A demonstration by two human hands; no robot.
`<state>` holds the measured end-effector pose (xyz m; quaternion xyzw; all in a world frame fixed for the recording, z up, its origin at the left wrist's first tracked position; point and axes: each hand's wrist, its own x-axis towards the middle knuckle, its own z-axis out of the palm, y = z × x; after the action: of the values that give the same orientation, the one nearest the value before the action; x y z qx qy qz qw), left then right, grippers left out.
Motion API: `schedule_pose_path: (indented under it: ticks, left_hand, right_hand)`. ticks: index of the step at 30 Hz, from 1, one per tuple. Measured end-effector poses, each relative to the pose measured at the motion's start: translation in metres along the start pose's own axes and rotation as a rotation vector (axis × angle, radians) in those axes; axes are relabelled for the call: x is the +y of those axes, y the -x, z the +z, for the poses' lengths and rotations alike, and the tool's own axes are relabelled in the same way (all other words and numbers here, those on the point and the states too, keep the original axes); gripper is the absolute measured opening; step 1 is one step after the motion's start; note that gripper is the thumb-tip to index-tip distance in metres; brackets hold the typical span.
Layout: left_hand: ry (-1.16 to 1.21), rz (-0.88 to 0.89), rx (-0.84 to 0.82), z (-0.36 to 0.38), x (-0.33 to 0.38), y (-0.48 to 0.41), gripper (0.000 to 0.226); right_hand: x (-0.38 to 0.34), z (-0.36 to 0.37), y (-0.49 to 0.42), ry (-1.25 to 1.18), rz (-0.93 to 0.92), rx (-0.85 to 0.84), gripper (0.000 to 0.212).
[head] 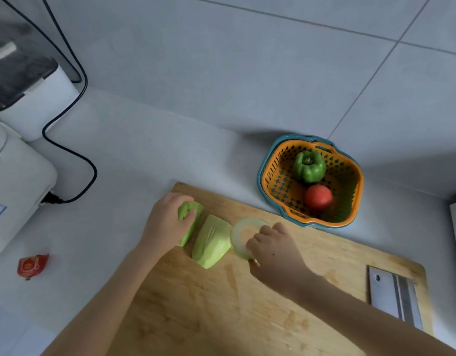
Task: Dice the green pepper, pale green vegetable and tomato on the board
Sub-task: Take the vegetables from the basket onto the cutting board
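The pale green vegetable lies cut in pieces on the wooden board [221,304]. My left hand [167,222] grips the leftmost piece [189,210] near the board's far left corner. A middle chunk [211,241] lies free beside it. My right hand [273,250] pinches a round pale slice [243,231] standing on edge against that chunk. The green pepper [309,166] and the red tomato [319,197] sit whole in the orange basket [350,191] beyond the board.
A cleaver [394,296] lies flat on the board's right end. White appliances [21,160] with a black cable [75,152] stand at the left. A small red packet [32,265] lies on the grey counter left of the board.
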<state>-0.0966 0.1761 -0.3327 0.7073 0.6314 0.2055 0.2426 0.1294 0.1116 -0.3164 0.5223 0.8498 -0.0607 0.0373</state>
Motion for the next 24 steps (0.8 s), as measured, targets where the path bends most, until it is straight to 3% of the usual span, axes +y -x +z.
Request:
schedule_pose_path:
  ticks: [3,6,9,11,13,14,15,17,19,24]
  left_hand:
    - [-0.001,0.049,-0.003,0.003,0.004,0.003,0.025]
    - [-0.001,0.078,-0.01,0.007,0.009,0.004,0.024]
    - [-0.005,0.086,-0.005,0.011,0.016,0.001,0.024]
    - [-0.007,0.101,-0.006,0.012,0.022,-0.002,0.024]
    - [-0.003,0.126,-0.005,0.014,0.028,-0.006,0.024]
    - [-0.003,0.138,-0.002,0.014,0.031,-0.009,0.025]
    - [0.0,0.142,0.003,0.016,0.034,-0.011,0.025]
    - [0.02,0.139,0.013,0.021,0.044,-0.015,0.024]
    - [0.04,0.16,0.018,0.028,0.059,-0.02,0.026]
    - [0.042,0.296,-0.002,0.054,0.113,-0.048,0.034]
  right_hand:
    - [-0.005,0.025,0.006,0.008,0.046,-0.036,0.018]
    - [-0.004,0.04,0.009,-0.075,-0.019,-0.101,0.019]
    - [0.005,0.029,0.011,-0.268,-0.029,-0.084,0.024]
    - [0.022,0.016,0.009,-0.349,0.044,0.213,0.013]
    - [0.051,0.003,0.003,-0.32,0.271,0.523,0.011]
    - [0.068,-0.004,-0.003,-0.303,0.424,0.573,0.015]
    - [0.086,-0.009,-0.009,-0.291,0.583,0.523,0.026]
    - [0.12,-0.005,-0.02,-0.315,0.85,0.227,0.056]
    - [0.138,0.003,-0.028,-0.393,0.968,0.0,0.073]
    - [0.149,0.018,-0.037,-0.393,0.964,-0.043,0.062]
